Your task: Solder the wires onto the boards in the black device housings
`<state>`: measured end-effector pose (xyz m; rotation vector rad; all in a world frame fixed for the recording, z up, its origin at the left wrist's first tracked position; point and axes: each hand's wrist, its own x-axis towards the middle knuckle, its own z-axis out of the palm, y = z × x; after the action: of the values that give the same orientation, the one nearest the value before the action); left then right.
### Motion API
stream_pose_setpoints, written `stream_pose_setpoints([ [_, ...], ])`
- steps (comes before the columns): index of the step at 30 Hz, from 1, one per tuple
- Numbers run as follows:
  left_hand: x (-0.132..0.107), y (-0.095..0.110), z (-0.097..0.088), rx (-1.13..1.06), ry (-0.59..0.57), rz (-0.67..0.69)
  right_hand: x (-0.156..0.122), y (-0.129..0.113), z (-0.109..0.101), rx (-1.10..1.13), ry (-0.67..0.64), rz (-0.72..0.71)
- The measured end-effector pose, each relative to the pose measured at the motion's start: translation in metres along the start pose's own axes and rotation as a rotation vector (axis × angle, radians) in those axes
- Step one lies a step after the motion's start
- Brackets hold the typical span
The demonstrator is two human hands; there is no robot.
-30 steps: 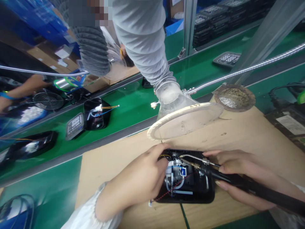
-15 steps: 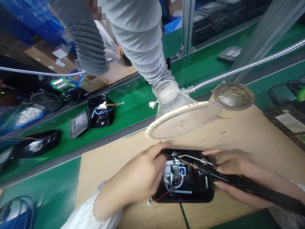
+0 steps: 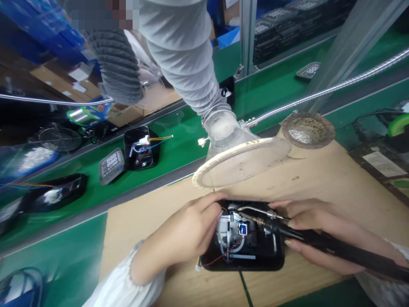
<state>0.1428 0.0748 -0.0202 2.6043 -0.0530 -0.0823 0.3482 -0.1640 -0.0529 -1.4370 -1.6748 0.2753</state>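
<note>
Left hand (image 3: 194, 226), one: fingers bent inward at the upper left corner of the black housing, thumb and forefinger nearly together; whether they pinch a wire, cannot tell. Right hand (image 3: 319, 230), one: closed round the black soldering iron (image 3: 315, 241), fingertips beside the housing's right edge. Feed tube (image 3: 257, 212), one, slender, metal, alongside the iron; both ends point at the housing's upper left interior. Black housing (image 3: 266, 253), one, open side up, near the front edge of the wooden board (image 3: 150, 221). Inside: blue component (image 3: 243, 229), one; twisted red-and-black lead (image 3: 220, 257), one, crossing the left edge to a white connector (image 3: 197, 268). Step in hand, by judgement: soldering at the upper left joint; the next move calls for a steady tip, clear of fingers and leads. Extraction hood (image 3: 249, 164), one, above the board's far edge. Round dish (image 3: 308, 130), one, at the board's far right corner. Green belt (image 3: 182, 158), one, along the board's far edge, carrying further housings (image 3: 140, 149), three visible, and display panels (image 3: 111, 165), two plainly seen. Stacked panels (image 3: 287, 21), top right, too blurred to count.
</note>
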Motion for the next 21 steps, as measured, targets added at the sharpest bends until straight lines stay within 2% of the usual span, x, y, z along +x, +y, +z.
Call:
stream_pose_setpoints([
  [6,0.003,-0.002,0.003,-0.034,0.021,0.012,0.001,0.000,0.000,0.056,-0.009,0.006],
  [10,0.004,-0.001,-0.002,-0.101,0.049,-0.025,-0.001,0.002,0.001,0.026,0.019,-0.002],
  [13,-0.004,-0.001,-0.011,-0.125,0.129,-0.029,-0.006,0.005,0.003,0.004,0.047,-0.004],
  [15,-0.015,-0.002,-0.014,-0.134,0.239,-0.051,-0.011,0.008,0.004,0.002,0.070,-0.002],
  [18,-0.039,-0.005,-0.010,-0.190,0.395,-0.261,-0.016,0.012,0.006,-0.026,0.099,0.011],
  [21,-0.065,-0.004,0.003,-0.315,0.439,-0.487,-0.018,0.013,0.006,-0.095,0.137,0.019],
])
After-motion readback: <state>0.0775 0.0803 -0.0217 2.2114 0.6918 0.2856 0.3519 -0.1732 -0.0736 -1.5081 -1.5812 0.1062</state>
